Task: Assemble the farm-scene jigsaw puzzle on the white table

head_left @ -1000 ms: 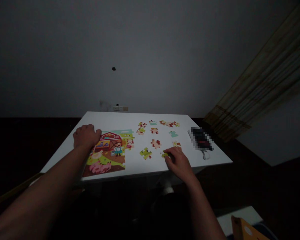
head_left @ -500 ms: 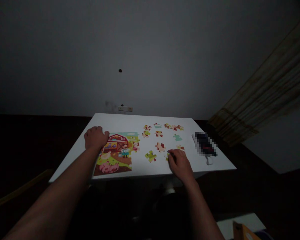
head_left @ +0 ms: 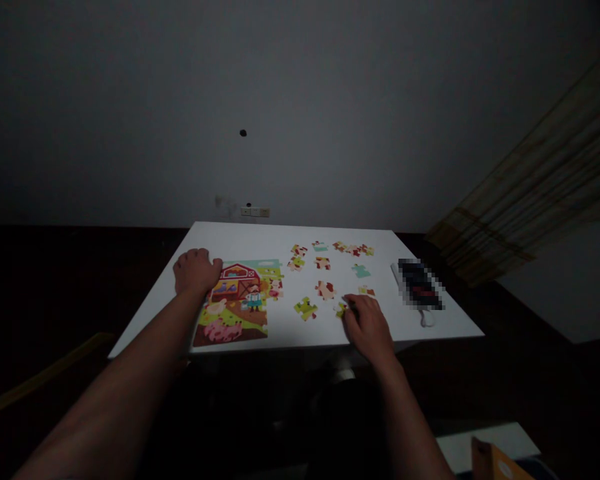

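Note:
My left hand lies palm down at the upper left edge of a partly joined farm puzzle, thumb stretched out and fingers slightly bent, with nothing seen in it. The joined part shows a red barn, a farmer and pink pigs. My right hand is by the table's near edge, its fingers curled at a small green and white puzzle piece. The fingers partly cover this piece. Close by lie a green puzzle piece, a brown and cream puzzle piece and another small piece.
Several loose pieces lie toward the back of the white table, among them a pale blue-green piece and a cluster. A blurred dark object with a white strap sits at the right. A curtain hangs beyond.
The whole view has shifted slightly, so the table appears a little higher and further right. Slightly more of the piece at my right fingertips shows. My left hand stays in place.

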### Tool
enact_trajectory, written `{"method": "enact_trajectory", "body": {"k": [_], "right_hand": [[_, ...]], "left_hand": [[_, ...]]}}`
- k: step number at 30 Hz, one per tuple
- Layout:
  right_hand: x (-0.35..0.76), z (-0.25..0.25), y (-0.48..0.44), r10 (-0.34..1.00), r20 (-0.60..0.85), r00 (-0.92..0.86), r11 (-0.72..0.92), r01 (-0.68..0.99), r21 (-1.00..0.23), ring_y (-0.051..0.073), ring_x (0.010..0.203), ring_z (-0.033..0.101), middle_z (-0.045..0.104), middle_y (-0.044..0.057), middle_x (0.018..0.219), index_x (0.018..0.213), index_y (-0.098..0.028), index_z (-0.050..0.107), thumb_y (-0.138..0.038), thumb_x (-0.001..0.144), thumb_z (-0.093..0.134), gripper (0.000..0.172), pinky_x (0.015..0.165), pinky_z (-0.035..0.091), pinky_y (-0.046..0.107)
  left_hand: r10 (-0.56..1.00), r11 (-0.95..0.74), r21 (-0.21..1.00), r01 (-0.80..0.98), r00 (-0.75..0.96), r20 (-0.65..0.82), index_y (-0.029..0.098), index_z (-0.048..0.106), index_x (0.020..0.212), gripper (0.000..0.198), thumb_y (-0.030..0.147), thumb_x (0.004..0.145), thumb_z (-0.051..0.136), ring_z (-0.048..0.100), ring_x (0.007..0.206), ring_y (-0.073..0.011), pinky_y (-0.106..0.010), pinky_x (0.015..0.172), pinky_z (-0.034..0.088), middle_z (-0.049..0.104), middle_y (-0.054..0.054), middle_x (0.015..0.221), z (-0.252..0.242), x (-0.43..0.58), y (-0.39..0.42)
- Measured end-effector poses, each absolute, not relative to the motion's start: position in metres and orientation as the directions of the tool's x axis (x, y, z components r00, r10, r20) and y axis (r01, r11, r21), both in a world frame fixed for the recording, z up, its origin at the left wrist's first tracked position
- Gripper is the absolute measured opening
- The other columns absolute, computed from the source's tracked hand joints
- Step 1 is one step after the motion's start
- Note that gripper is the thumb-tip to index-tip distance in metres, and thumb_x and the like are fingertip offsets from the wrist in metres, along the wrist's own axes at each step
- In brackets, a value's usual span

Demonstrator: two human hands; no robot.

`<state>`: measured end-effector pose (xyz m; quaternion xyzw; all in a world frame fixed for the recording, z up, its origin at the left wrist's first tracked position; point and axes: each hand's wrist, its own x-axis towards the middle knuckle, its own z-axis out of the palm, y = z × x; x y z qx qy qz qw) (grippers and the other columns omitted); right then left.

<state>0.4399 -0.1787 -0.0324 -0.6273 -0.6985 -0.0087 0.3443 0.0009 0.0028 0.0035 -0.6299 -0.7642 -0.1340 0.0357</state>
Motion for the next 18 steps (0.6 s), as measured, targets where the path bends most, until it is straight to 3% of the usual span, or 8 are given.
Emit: {"method": "enact_trajectory", "body": {"k": [7, 18], "right_hand": [[0.442, -0.041, -0.180, 0.817, 0.565, 0.117, 0.231, 0.831, -0.506, 0.032, 0.104, 0.069, 0.075, 0.012, 0.106, 0.119, -0.019, 0.072, -0.018, 0.094, 0.049, 0.034, 0.097, 0.057, 0.050], [0.449, -0.045, -0.192, 0.714, 0.543, 0.442, 0.186, 0.628, -0.756, 0.024, 0.078, 0.072, 0.076, 0.002, 0.081, 0.093, -0.022, 0.078, -0.027, 0.092, 0.051, 0.027, 0.078, 0.056, 0.035]], "left_hand": [[0.955, 0.176, 0.143, 0.974, -0.204, 0.213, 0.010, 0.071, 0.138, 0.059, 0.048, 0.100, 0.045, 0.059, 0.135, -0.0477, -0.060, 0.111, 0.048, 0.065, -0.029, 0.147, 0.005, 0.000, 0.003], [0.959, 0.185, 0.129, 0.974, -0.208, 0.191, 0.012, 0.070, 0.136, 0.058, 0.050, 0.101, 0.043, 0.058, 0.135, -0.0471, -0.060, 0.112, 0.049, 0.064, -0.028, 0.148, 0.010, 0.001, 0.003]]}}
